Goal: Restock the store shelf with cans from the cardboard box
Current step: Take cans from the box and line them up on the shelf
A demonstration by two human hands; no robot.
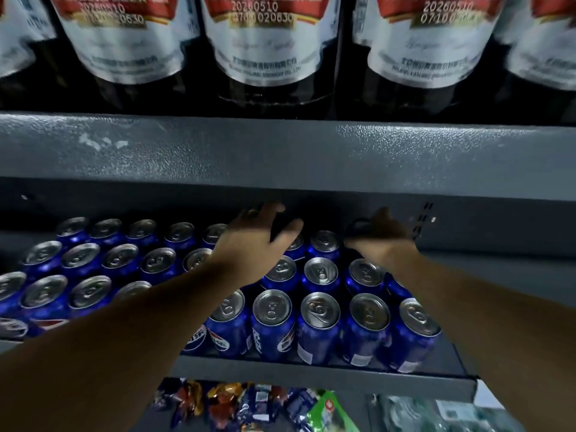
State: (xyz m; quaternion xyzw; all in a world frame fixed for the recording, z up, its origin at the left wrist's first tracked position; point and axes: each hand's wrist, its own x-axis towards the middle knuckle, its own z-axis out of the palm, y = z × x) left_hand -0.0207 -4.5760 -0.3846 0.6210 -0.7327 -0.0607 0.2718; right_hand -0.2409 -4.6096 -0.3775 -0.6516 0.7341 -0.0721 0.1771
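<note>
**Reaching to the back row of cans**

Stretching deep under the upper shelf (280, 151), both hands sit in the dark middle of the frame, above the rear cans (321, 310). The left hand (258, 241) has thumb and fingers spread apart as if round something. The right hand (380, 238) curves over a dark rounded shape at its fingertips. Shadow hides what lies inside either grasp, so I cannot tell whether each hand holds a can or is empty.

The blue cans stand upright in rows across the shelf (311, 378), long axis vertical, silver tops facing up at the camera. They lie below and in front of both hands. The rear row seems to break off around the right hand, at right of centre, and that hand is nearer it. Any can set there should probably go straight down, base first, top upward. The cardboard box is out of view.

Bottles (261, 42) fill the top of the frame; snack packs (224, 406) lie at the bottom.
</note>
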